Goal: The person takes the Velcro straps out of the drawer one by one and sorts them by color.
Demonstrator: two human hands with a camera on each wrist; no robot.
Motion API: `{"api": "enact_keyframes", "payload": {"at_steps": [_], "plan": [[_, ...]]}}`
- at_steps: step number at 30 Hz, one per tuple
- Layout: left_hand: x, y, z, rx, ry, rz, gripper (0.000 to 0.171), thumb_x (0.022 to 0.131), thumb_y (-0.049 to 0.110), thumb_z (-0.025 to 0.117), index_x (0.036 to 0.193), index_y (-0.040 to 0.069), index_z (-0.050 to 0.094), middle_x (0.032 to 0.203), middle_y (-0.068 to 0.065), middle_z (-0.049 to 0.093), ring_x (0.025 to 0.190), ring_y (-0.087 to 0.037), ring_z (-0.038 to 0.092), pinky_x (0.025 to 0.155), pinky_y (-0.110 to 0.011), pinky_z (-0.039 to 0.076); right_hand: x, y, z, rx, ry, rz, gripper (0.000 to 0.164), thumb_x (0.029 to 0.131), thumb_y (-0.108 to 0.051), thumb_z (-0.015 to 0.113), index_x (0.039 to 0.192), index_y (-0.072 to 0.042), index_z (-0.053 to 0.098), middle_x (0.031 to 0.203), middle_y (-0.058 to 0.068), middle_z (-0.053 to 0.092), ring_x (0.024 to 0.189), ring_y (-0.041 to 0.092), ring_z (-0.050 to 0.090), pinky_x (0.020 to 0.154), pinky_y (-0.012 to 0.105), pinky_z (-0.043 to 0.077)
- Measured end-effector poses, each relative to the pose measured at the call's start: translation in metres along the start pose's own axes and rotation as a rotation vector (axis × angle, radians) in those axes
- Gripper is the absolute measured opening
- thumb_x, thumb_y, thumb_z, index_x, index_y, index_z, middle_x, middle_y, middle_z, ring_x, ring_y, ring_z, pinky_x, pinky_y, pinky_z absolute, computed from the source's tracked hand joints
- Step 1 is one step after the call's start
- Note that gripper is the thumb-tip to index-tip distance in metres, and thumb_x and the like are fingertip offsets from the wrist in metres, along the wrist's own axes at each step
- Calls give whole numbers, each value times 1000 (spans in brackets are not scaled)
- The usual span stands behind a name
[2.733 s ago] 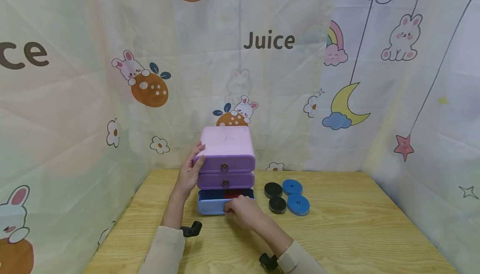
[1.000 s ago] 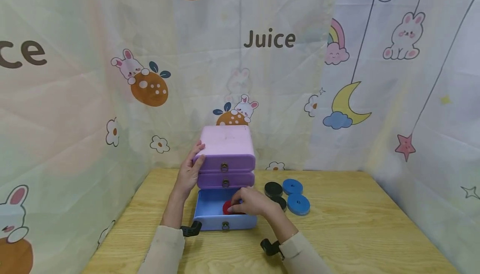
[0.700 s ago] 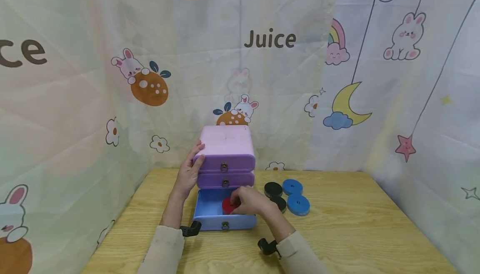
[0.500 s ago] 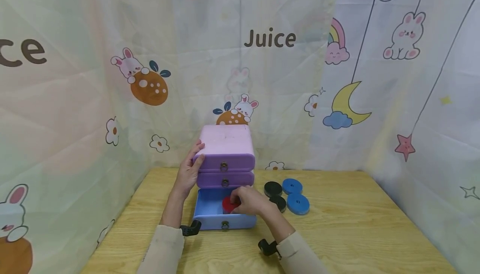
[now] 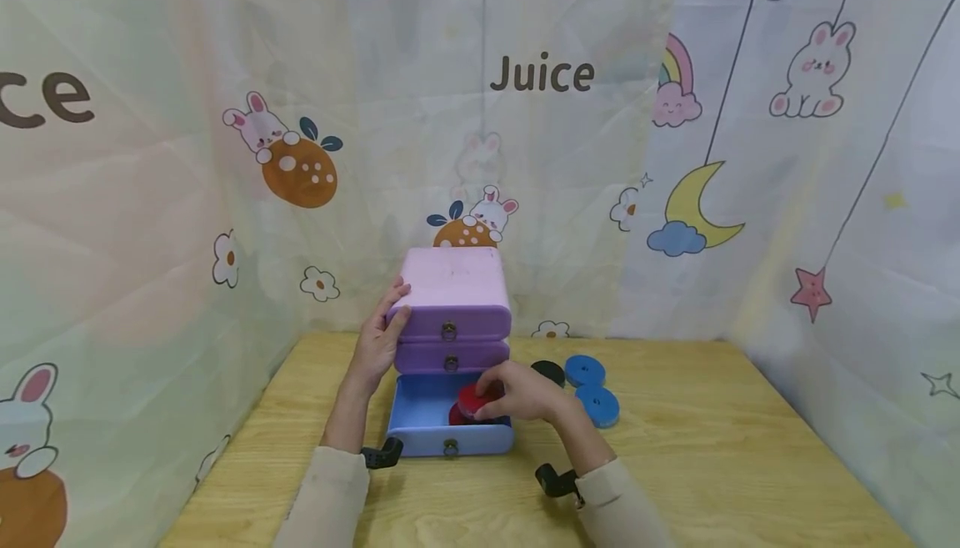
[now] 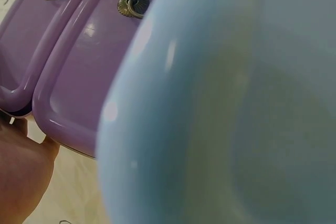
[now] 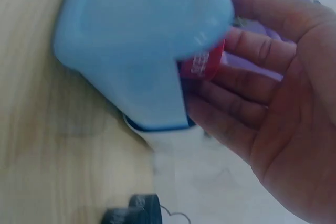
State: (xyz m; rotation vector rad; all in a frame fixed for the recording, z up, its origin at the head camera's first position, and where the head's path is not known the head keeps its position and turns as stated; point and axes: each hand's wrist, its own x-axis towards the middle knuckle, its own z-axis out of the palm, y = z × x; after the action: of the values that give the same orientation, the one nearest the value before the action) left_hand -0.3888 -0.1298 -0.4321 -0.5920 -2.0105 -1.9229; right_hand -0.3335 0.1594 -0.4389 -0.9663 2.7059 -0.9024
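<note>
A small drawer box (image 5: 453,277) with a pink top and two purple drawers stands on the table, its blue bottom drawer (image 5: 420,441) pulled out. My left hand (image 5: 375,352) grips the box's upper left side, thumb at the front edge and fingers along the side. Over the right part of the blue drawer, my right hand (image 5: 528,391) pinches a red tape roll (image 5: 471,402) between thumb and fingers. A second red tape roll (image 5: 454,415) lies lower in the drawer, partly covered by the first. In the right wrist view the drawer hides part of the held roll (image 7: 202,66).
Right of the box lie two blue tape rolls (image 5: 597,406) and a black tape roll (image 5: 548,371); another black one is hidden behind my right hand in the head view. Brass ring pulls (image 5: 451,363) hang on the drawer fronts. A printed cloth (image 5: 570,198) closes off the back.
The blue drawer has come further out under my right hand's pull. That hand then reached inside and raised a red tape roll, moving slightly right. My left hand stays on the box.
</note>
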Motion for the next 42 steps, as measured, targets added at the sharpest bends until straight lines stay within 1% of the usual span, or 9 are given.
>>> {"api": "enact_keyframes", "payload": {"at_steps": [6, 11, 15, 19, 23, 28, 35, 38, 42], "plan": [[0, 3, 0, 6, -2, 0, 46, 107, 40, 57, 152, 29, 52, 170, 17, 29, 161, -20, 20, 128, -58, 21, -10, 6, -17, 118, 1, -1, 22, 91, -33, 82, 107, -19, 75, 100, -6, 72, 90, 18, 65, 74, 29, 55], [1, 4, 0, 8, 4, 9, 46, 107, 39, 57, 152, 29, 52, 170, 16, 29, 161, -21, 20, 128, -57, 20, -14, 12, -26, 178, 0, -36, 21, 92, -29, 82, 107, -16, 75, 102, -3, 74, 95, 20, 68, 80, 30, 57], [0, 3, 0, 3, 0, 9, 46, 108, 39, 57, 152, 29, 52, 170, 16, 29, 161, -21, 20, 128, -58, 20, -19, 16, -32, 219, -8, 2, 22, 92, -30, 82, 107, -16, 75, 105, -2, 74, 97, 20, 68, 83, 32, 57], [0, 3, 0, -3, -4, 10, 46, 108, 38, 57, 152, 28, 52, 170, 16, 29, 161, -20, 20, 128, -58, 21, -27, 24, -42, 225, 28, 54, 24, 91, -30, 83, 107, -15, 74, 106, 1, 73, 95, 21, 66, 82, 34, 56], [0, 4, -1, -6, -3, 18, 46, 108, 37, 57, 153, 27, 52, 170, 15, 29, 161, -21, 20, 128, -57, 20, -37, 35, -53, 199, 116, 110, 26, 90, -28, 83, 109, -12, 74, 109, 4, 72, 97, 23, 64, 83, 36, 55], [0, 3, -1, -8, -1, 18, 46, 108, 37, 57, 153, 26, 52, 170, 14, 29, 161, -21, 19, 129, -57, 20, -48, 53, -63, 130, 279, 201, 28, 91, -29, 82, 110, -11, 73, 116, 8, 71, 105, 27, 62, 85, 40, 56], [0, 0, -1, -19, 1, 8, 47, 107, 39, 58, 152, 27, 53, 170, 16, 29, 161, -20, 19, 129, -58, 19, -60, 86, -65, 52, 507, 334, 42, 96, -29, 77, 127, -3, 67, 129, 19, 67, 113, 36, 62, 88, 46, 59], [0, 0, -1, -32, -3, 10, 46, 107, 37, 58, 151, 25, 53, 170, 14, 29, 161, -21, 20, 128, -58, 19, -66, 100, -64, 17, 570, 407, 47, 97, -29, 75, 131, 0, 64, 133, 23, 65, 115, 39, 61, 90, 49, 59], [-1, 1, -1, -39, -4, 5, 46, 107, 37, 59, 151, 24, 53, 170, 13, 29, 161, -21, 19, 129, -57, 19, -74, 116, -63, -2, 608, 471, 42, 97, -27, 75, 126, 2, 65, 127, 24, 66, 111, 40, 60, 91, 52, 57]]}}
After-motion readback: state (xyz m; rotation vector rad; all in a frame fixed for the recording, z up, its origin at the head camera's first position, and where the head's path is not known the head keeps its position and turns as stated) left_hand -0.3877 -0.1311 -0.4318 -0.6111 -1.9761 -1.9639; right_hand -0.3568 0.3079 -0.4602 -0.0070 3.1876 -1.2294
